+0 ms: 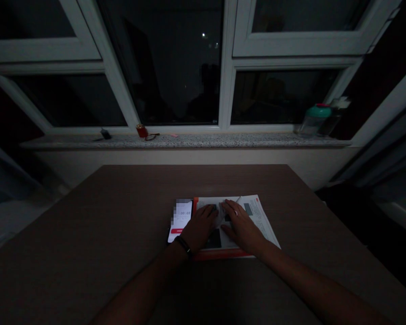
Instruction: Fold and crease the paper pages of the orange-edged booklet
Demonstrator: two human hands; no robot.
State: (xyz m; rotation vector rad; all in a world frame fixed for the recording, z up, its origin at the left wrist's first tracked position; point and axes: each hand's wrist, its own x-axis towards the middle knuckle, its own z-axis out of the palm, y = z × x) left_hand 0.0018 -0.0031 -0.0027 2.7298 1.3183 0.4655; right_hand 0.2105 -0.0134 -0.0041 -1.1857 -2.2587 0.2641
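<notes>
In the lower centre I have my left hand (199, 229) and right hand (245, 227) on printed pages (262, 220), beside a lit phone (182, 221).

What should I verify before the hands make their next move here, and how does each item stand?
1. Left hand over the printed booklet: ok.
2. Right hand over the booklet: ok, right of the left hand.
3. Thin pale item at the right fingers, gripped or merely lying there: cannot tell.
4. Phone screen lit, left of the booklet: ok; part of it is pixelated.
5. Lighting good enough to read the page text: not ok, the scene is dim.
6. Green-lidded container away from the hands: ok, on the windowsill.
</notes>
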